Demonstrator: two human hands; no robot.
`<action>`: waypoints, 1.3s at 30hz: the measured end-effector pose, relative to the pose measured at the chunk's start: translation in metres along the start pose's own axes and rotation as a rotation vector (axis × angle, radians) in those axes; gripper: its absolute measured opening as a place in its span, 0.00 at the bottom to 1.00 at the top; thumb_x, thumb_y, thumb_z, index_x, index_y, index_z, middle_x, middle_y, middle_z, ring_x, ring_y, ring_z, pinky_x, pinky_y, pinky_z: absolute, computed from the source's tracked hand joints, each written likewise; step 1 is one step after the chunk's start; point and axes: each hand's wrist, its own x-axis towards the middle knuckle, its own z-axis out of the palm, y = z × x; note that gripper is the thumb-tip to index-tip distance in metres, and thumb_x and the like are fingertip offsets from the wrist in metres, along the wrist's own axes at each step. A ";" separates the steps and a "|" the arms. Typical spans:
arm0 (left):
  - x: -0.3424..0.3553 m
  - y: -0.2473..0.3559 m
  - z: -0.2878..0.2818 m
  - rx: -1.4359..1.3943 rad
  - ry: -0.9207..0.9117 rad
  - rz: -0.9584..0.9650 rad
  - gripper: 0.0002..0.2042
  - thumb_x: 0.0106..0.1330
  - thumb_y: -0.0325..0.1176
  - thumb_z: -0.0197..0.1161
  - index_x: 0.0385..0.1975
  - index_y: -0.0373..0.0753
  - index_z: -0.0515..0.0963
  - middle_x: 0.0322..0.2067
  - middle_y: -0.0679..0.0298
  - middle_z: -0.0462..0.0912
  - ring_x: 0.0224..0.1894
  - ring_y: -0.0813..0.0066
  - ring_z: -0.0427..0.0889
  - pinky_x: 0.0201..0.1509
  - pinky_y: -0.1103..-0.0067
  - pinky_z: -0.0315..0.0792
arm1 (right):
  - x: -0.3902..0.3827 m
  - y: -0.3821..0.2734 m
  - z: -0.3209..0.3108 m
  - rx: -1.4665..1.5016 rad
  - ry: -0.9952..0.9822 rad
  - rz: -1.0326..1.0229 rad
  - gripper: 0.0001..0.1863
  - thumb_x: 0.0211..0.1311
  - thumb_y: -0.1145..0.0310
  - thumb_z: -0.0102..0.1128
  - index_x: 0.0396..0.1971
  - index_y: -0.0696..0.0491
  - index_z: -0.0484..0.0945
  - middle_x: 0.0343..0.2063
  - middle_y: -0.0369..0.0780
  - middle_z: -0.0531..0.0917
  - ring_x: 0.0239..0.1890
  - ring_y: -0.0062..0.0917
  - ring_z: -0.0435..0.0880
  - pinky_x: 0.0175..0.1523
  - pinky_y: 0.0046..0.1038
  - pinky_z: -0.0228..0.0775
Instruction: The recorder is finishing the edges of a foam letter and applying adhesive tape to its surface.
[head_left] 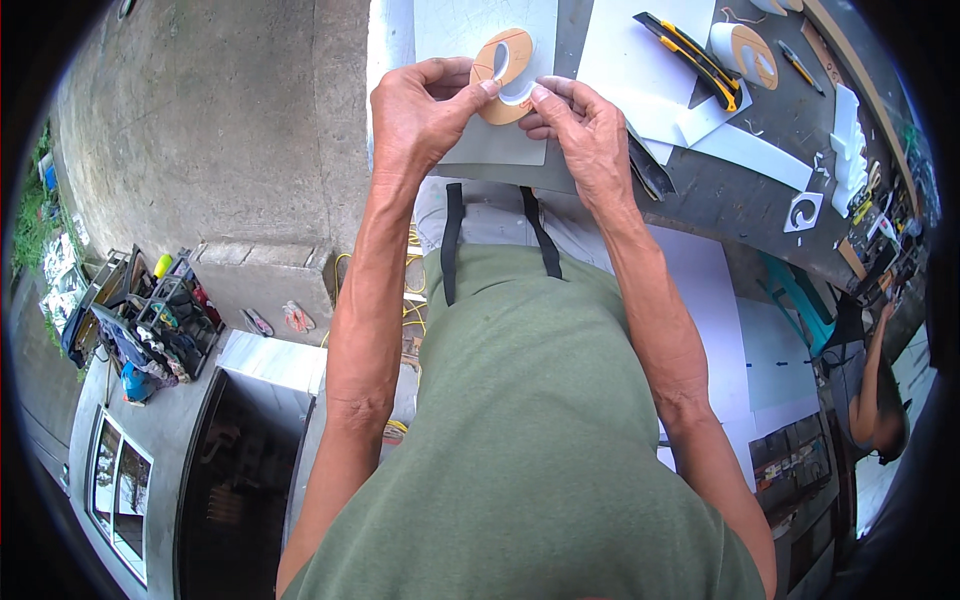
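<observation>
Above the table's near edge, both my hands pinch a tan, ring-shaped piece that looks like a roll of tape (500, 110) with a white inner rim. A tan paper ring (517, 52) overlaps its upper side; I cannot tell whether the two are joined. My left hand (425, 105) is closed, thumb and fingers on the left side where the rings meet. My right hand (585, 130) is closed too, gripping the white rim from the right. Beneath them lies a white sheet (450, 140) on the dark table (567, 70).
Right of my hands lie a yellow-and-black utility knife (695, 60), another tape roll (752, 55), a pen (800, 67) and white strips (750, 150). Small tools clutter the far right, near another person's arm (873, 360). A teal stool (800, 300) stands beside the table.
</observation>
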 end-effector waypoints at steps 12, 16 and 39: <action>0.020 0.022 -0.015 0.043 -0.180 -0.153 0.24 0.51 0.37 0.79 0.44 0.26 0.85 0.35 0.51 0.90 0.37 0.69 0.90 0.44 0.75 0.84 | -0.002 -0.005 0.005 -0.015 0.068 0.059 0.22 0.64 0.60 0.67 0.49 0.64 0.82 0.31 0.44 0.89 0.36 0.23 0.90 0.45 0.23 0.80; 0.029 0.025 -0.018 0.115 -0.238 -0.172 0.24 0.49 0.36 0.80 0.43 0.26 0.85 0.33 0.52 0.90 0.36 0.69 0.90 0.42 0.76 0.84 | -0.003 -0.004 0.008 0.003 0.104 0.068 0.23 0.64 0.59 0.67 0.50 0.63 0.82 0.32 0.44 0.89 0.37 0.23 0.89 0.45 0.24 0.80; 0.055 0.039 -0.022 0.263 -0.476 -0.102 0.21 0.48 0.36 0.79 0.36 0.26 0.86 0.27 0.58 0.88 0.28 0.77 0.86 0.36 0.80 0.80 | 0.032 -0.058 -0.085 -0.560 0.787 -0.392 0.10 0.64 0.70 0.62 0.42 0.57 0.86 0.36 0.43 0.87 0.34 0.32 0.87 0.43 0.29 0.79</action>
